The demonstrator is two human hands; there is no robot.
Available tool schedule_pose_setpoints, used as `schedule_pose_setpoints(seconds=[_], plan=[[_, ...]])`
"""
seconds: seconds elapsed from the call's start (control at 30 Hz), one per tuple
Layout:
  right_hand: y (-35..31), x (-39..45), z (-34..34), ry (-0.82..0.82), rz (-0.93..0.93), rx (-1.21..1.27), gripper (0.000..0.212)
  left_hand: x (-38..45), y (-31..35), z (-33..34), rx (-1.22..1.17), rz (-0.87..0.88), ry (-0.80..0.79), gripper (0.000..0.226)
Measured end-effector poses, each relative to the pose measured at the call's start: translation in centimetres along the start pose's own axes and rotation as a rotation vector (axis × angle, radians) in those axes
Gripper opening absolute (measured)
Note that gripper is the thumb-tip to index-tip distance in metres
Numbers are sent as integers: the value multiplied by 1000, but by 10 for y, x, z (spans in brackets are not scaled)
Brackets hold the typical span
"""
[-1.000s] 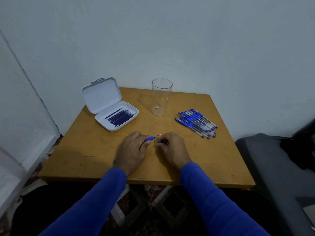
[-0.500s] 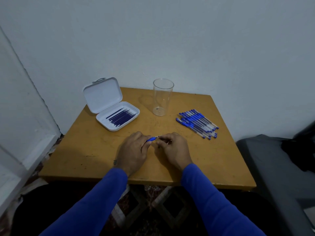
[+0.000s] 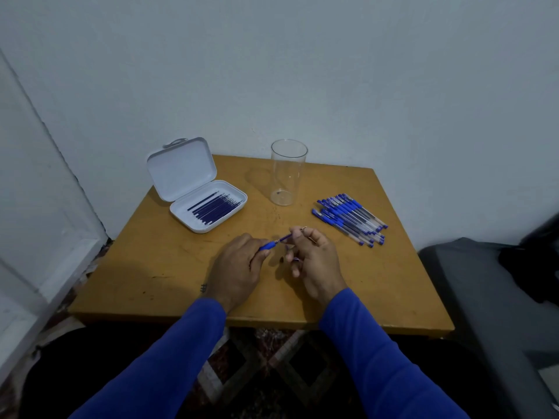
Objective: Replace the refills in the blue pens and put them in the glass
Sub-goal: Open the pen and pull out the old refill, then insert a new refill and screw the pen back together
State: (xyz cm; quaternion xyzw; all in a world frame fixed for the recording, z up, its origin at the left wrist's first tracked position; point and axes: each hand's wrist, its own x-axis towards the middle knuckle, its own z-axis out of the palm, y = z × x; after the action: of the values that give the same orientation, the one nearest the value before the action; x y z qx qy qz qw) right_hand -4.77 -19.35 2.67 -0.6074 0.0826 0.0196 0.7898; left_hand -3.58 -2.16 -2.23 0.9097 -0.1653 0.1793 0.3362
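Glass (image 3: 289,173) empty; pile (image 3: 351,218) untouched. Left hand (image 3: 239,267) grips pen (image 3: 267,245); right hand (image 3: 314,261) pinches its refill (image 3: 287,236), partly drawn.

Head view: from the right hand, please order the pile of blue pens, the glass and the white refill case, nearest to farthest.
From the right hand:
1. pile of blue pens, to its right.
2. glass, behind it.
3. white refill case, far left.

L hand (image 3: 239,264) pinching, R hand (image 3: 314,261) pinching
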Motion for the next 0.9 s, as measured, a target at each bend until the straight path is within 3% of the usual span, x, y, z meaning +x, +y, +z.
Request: schedule_pose_setpoints(seconds=[0.13,0.23,0.4,0.5,0.6,0.73,0.9], plan=[[0,-2,1,-32,23,-90,13,0,0,0,8,4,-6,26],[-1,0,2,-4,-20,41,13,1,1,0,11,-1,-3,25],[-9,8,-8,220,-72,111,14,2,0,1,24,16,-16,25],[-9,11,-22,415,-86,-86,13,2,0,1,45,-15,-29,28],[-6,8,-40,526,-111,-499,11,2,0,1,54,-20,-45,29],[-2,3,-59,482,-19,-954,4,3,0,2,62,-28,-50,30],[-1,7,-66,443,130,-1053,14,3,0,3,82,-34,-66,31]])
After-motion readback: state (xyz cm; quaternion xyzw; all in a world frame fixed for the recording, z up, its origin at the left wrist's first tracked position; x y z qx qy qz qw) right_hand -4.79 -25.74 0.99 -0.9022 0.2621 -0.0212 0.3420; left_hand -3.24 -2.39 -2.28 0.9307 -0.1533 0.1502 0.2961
